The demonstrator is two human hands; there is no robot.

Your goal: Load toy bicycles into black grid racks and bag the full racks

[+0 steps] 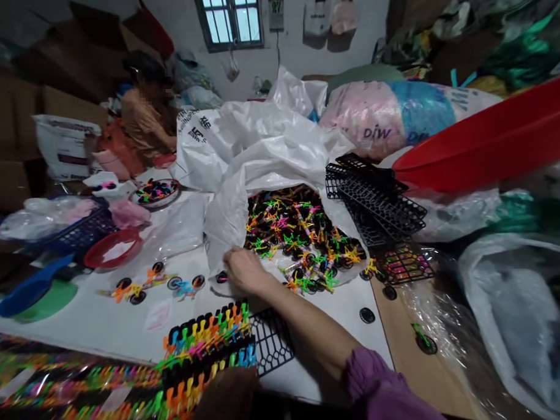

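One right hand (243,269) is seen, reached out from a purple sleeve (382,384). Its fingers (230,262) are bent down at the near edge of one big white bag (229,212). It cannot be told if anything is gripped. A blurry brown shape (225,399) is seen at the near edge, and it cannot be told if it is the left hand.

A pile of little toy bikes (303,233), too many to count, is held in the bag, just right of the hand. Two more bikes (136,288) are laid on the white counter (82,321) to the left. One rack of bright toys (206,344) is set near. A stack of black grids (376,197) is seen far right. One person (146,116) is seated far left.
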